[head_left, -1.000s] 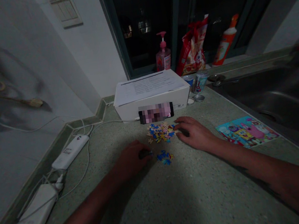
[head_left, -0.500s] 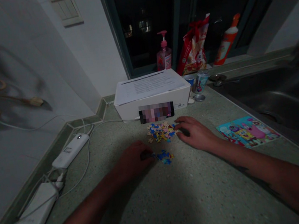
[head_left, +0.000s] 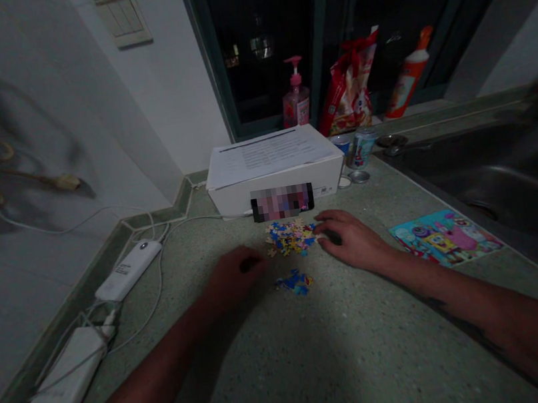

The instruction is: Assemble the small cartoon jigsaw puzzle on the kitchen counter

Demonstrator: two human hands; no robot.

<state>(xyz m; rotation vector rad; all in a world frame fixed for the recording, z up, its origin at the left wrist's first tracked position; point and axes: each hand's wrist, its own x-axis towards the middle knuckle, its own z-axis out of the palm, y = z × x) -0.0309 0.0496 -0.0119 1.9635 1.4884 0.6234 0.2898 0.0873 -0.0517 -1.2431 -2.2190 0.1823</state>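
On speckled counter (head_left: 292, 353), jigsaw pieces (head_left: 288, 237), right hand (head_left: 352, 236) unclenched, left hand (head_left: 234, 274) curled, contents unclear

blue, yellow and pink puzzle pieces (head_left: 285, 234) before the white box (head_left: 290, 177); speckled grey-green counter (head_left: 283, 361) beneath it.

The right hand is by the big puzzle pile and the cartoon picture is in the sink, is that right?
Almost! The cartoon picture isn't in the sink: the head view shows it lying on the counter beside it. The right hand is by the big puzzle pile, as you said.
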